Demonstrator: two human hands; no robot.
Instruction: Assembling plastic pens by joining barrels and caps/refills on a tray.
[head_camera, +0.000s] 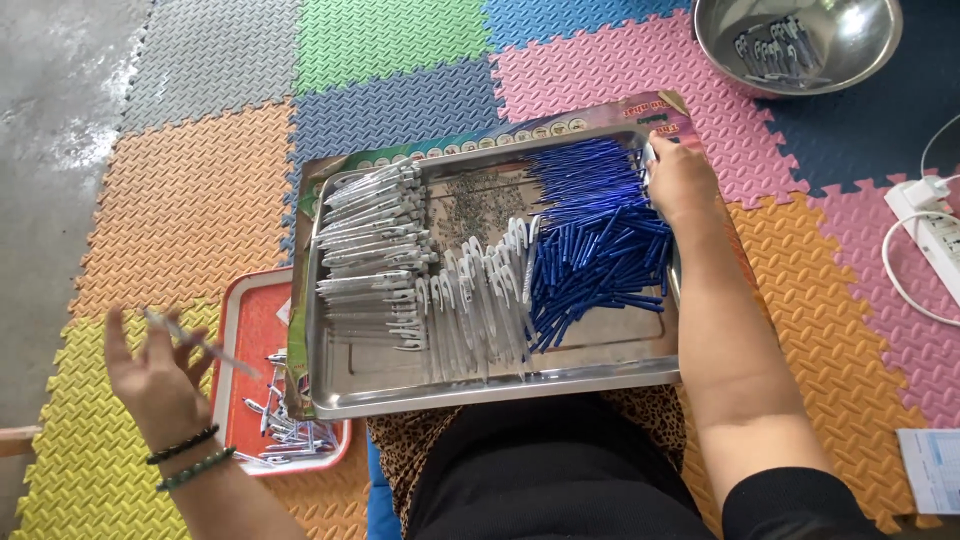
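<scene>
**Pen parts sorted on a lap tray**

Spread underfoot: a foam mat (400, 110) of coloured tiles. Resting on the lap: a steel tray (480, 385), loaded left to right with clear barrels (372, 240), white clips (475, 300) and blue tubes (600, 240). Far right: a steel bowl (800, 40) holding a few finished pieces. Near left: a red tray (255, 330) with a small heap of clear parts.

Judged mid-assembly, between picking one part and fetching its mate. Next move likely calls for bringing the two hands together over the tray.

Left hand (155, 380) raised over the mat, fingers spread loosely, thumb and forefinger pinching one clear barrel (200, 345). Right hand (680, 180) curled down at the tray's far right edge, touching the blue tubes; whether closed on any, impossible to tell.
</scene>
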